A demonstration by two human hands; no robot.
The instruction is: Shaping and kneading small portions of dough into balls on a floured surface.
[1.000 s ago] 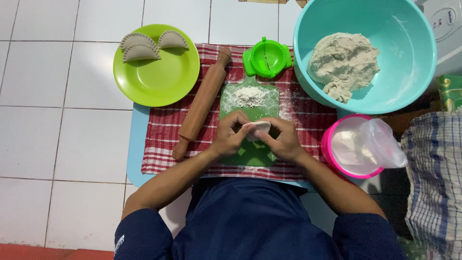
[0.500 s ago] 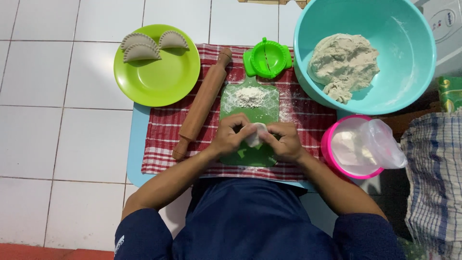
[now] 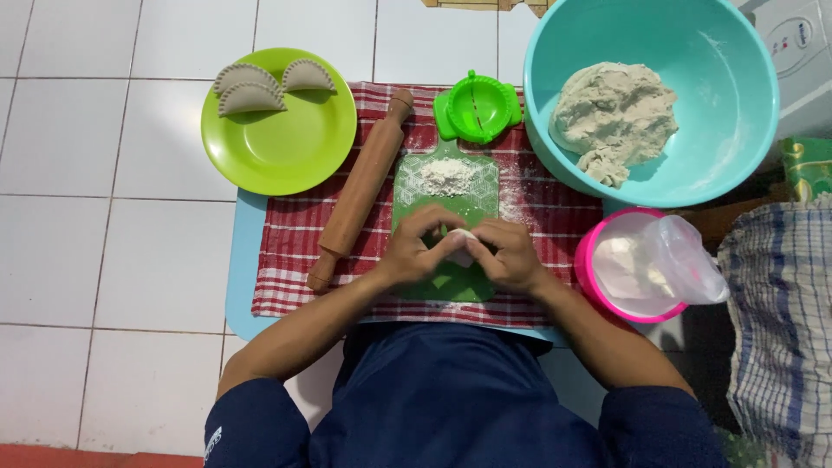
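Head view: both hands meet over the green cutting board [image 3: 451, 195], just below its small heap of flour [image 3: 446, 175]. The left hand [image 3: 418, 245] and right hand [image 3: 505, 254] have their fingers pinched together on a small piece of pale dough [image 3: 460, 245] held between them. It looks soft, light and easily torn, likely sticky; gentle fingertip holds at its edges suit it best. A wooden rolling pin [image 3: 359, 192] lies beside the board.

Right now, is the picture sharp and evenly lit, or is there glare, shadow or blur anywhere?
Head view: soft, even light and sharp focus across the green plate and blue bowl; a faint sheen on the bowl's wall, no harsh glare. Both hands, left hand and right hand, show crisp, pinching a small dough piece.
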